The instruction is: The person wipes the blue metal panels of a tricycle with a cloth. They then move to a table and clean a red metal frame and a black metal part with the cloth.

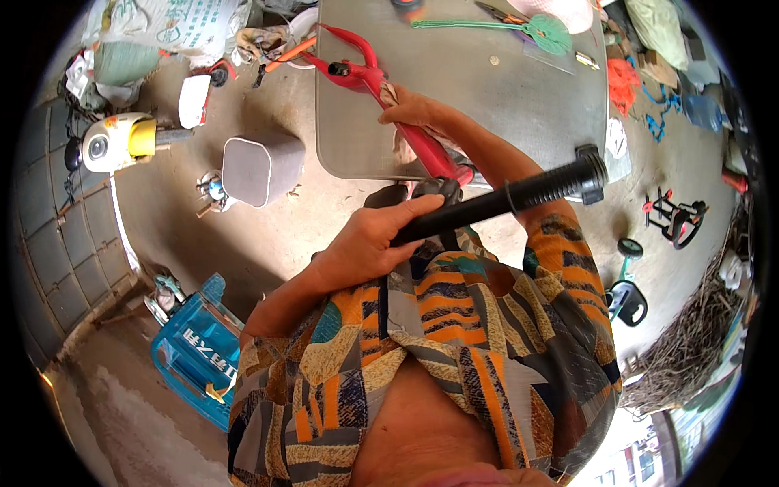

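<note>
- Nearest the head camera, a patterned shirt (pixel 454 321) covered the person's torso.
- The left hand (pixel 377 239) was closed around one end of a black tube (pixel 479 209), which slanted rightward, passing in front of the right forearm, with a black clamp (pixel 592 174) at its other end.
- The right hand (pixel 418 111) was curled on a red forked frame (pixel 423 150), whose fork pointed away over the left part of a grey table (pixel 519 105).
- A green fly swatter (pixel 548 34) lay at the table's far side.
</note>
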Demonstrator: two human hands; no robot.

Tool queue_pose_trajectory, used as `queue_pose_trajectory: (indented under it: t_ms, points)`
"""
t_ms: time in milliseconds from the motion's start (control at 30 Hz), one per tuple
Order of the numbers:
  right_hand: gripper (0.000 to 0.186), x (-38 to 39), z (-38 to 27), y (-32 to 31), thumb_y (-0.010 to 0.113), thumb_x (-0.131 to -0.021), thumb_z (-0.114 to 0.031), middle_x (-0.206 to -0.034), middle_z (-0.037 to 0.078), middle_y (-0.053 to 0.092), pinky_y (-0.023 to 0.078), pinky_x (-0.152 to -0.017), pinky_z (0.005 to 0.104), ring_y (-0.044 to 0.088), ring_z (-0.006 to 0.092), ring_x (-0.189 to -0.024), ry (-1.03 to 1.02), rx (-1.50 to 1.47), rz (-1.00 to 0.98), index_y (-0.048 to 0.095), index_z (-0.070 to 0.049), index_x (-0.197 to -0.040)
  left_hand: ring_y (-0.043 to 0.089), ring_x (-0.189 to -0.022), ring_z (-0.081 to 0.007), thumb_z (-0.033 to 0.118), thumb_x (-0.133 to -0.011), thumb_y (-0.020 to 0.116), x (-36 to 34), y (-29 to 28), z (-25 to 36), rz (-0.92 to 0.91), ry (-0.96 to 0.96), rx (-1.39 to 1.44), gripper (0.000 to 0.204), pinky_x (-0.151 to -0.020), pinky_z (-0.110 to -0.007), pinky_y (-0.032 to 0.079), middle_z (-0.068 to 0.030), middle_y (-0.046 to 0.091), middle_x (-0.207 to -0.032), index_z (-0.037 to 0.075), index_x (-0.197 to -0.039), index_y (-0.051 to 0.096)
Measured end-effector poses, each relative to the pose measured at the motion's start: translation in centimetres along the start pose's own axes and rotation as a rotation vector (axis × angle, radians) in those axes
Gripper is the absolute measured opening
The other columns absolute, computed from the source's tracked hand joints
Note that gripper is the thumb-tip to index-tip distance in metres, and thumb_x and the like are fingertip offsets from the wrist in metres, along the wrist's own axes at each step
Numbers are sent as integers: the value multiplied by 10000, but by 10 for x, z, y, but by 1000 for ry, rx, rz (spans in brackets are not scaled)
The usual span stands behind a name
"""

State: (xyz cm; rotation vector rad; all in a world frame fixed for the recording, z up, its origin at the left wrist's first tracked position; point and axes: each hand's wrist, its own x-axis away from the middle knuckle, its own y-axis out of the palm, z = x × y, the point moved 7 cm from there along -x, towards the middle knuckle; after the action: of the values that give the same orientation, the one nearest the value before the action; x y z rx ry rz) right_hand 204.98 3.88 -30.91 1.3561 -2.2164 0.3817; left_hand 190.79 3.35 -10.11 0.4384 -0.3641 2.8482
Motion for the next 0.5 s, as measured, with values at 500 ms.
queue_pose_trajectory:
  t_ms: [500]
  points:
    - [375, 40, -14, -5, 558, -872, -240, -1252, 216, 477, 411, -946, 428, 471, 356, -1150, -816, 778, 92, 527, -38, -1187, 671, -867, -286, 33, -785, 685, -14, 6, 5, -2, 53, -14, 543, -760, -328, 526, -179, 654, -1061, 51, -1299, 509]
